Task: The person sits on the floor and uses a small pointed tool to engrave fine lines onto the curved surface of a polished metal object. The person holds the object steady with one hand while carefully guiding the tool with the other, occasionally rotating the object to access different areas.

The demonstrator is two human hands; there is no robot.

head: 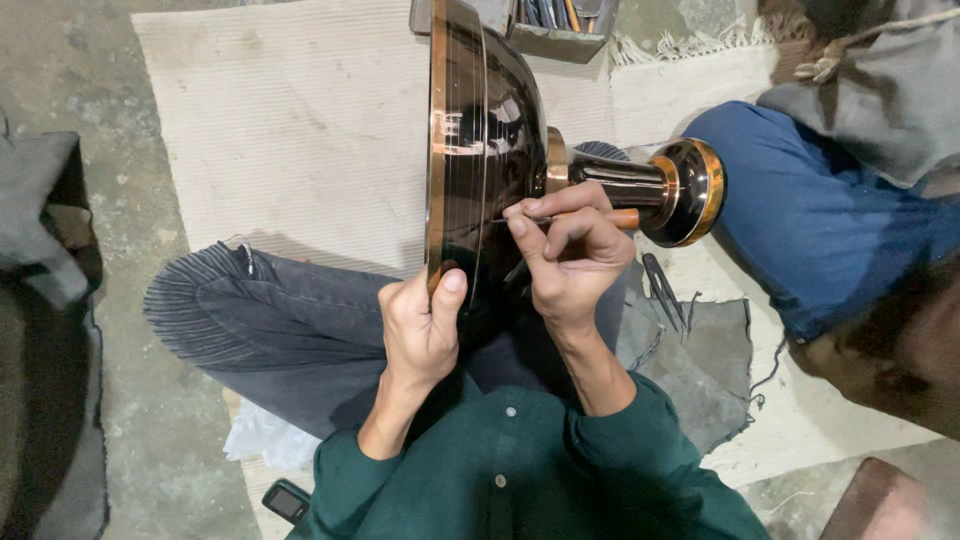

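Observation:
A large dark glossy metal bowl [490, 130] on a footed stem, with copper-coloured rim and base [695, 190], lies on its side over my lap. My left hand [420, 320] grips the bowl's lower rim, thumb pressed on the copper edge. My right hand [570, 255] is shut on a thin engraving tool [625, 217] with an orange wooden handle, its fine tip touching the bowl's dark outer wall near the stem. I wear a green shirt and dark trousers.
A pale woven mat [300, 130] covers the concrete floor. A metal divider tool [665, 290] lies on a grey cloth [705, 350] at my right. A tray of tools [560, 25] sits behind the bowl. Another person's blue-trousered leg [810, 210] is at right. A phone [287, 500] lies near my left elbow.

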